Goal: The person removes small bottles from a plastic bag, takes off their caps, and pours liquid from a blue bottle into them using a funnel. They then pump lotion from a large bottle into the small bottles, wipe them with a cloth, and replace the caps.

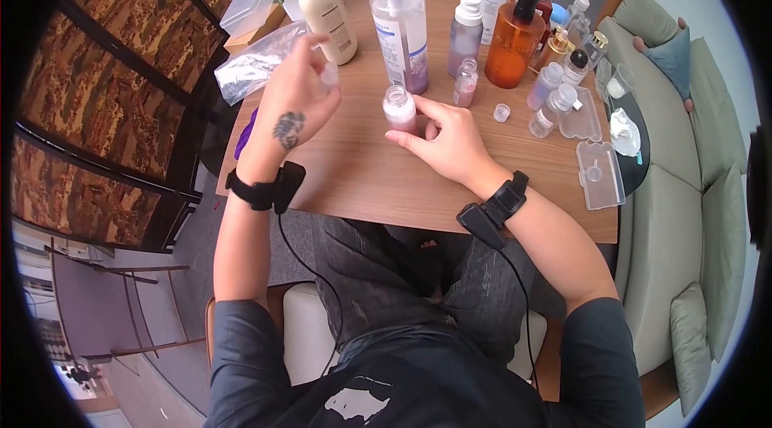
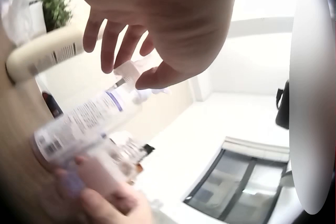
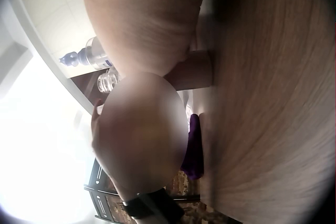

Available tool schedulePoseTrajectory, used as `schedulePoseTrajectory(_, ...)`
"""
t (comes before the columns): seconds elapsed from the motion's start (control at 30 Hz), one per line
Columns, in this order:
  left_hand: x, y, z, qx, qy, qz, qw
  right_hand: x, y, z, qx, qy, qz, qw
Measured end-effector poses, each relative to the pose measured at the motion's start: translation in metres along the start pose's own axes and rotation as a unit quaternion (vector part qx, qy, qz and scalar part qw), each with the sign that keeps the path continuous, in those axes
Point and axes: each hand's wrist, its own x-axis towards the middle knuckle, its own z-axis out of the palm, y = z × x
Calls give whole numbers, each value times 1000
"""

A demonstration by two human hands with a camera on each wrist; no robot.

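In the head view my right hand (image 1: 454,142) grips a small clear bottle (image 1: 400,113) with pinkish contents, upright on the table, its threaded neck uncovered. My left hand (image 1: 301,94) is raised to the left of it, a small translucent cap (image 1: 329,73) between thumb and fingers. The left wrist view shows that cap (image 2: 127,70) at the thumb tip of the left hand (image 2: 163,24), blurred. The large pump bottle (image 1: 400,38) stands just behind the small one. In the right wrist view, the right hand (image 3: 142,19) covers most of the bottle body (image 3: 197,71).
A cream pump bottle (image 1: 328,18) stands at the back left beside a plastic bag (image 1: 249,70). To the right are an amber bottle (image 1: 512,50), a small pink-filled bottle (image 1: 466,86), a loose cap (image 1: 502,113), several other bottles and an open clear case (image 1: 599,179).
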Motion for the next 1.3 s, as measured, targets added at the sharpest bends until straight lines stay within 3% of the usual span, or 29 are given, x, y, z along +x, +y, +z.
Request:
schedulePoseTrajectory(0.1, 0, -45, 17, 140, -100, 111, 979, 0, 1, 2, 19, 24, -8, 1000)
schedulePoseTrajectory(0.23, -5, -54, 23, 196, -134, 120, 964, 0, 4, 3, 22, 48, -5, 999)
schedulePoseTrajectory(0.47, -5, -45, 21, 176, -142, 99, 969, 1, 3, 4, 49, 45, 7, 998)
schedulePoseTrajectory(0.6, 14, -30, 15, -10, -14, 90, 996, 0, 5, 5, 51, 46, 6, 998)
schedulePoseTrajectory(0.7, 38, -16, 12, -152, 75, 89, 982, 1, 7, 7, 62, 54, 3, 997)
schedulePoseTrajectory(0.73, 45, -8, 10, -187, 70, 50, 979, 1, 7, 6, 68, 53, 9, 996)
schedulePoseTrajectory(0.83, 70, -3, 23, -364, 94, 111, 920, 2, 4, 4, 70, 48, 27, 996)
schedulePoseTrajectory(0.87, 77, 1, 23, -405, 67, 96, 907, 1, 3, 3, 69, 46, 32, 996)
schedulePoseTrajectory(1.1, 105, 18, 38, -515, -4, 137, 846, 2, 5, 3, 84, 53, 0, 995)
schedulePoseTrajectory(1.27, 108, 26, 42, -473, 67, 139, 867, 3, 4, 5, 125, 58, -1, 991)
schedulePoseTrajectory(1.3, 110, 25, 37, -428, 43, 126, 894, 2, 4, 5, 120, 56, 1, 991)
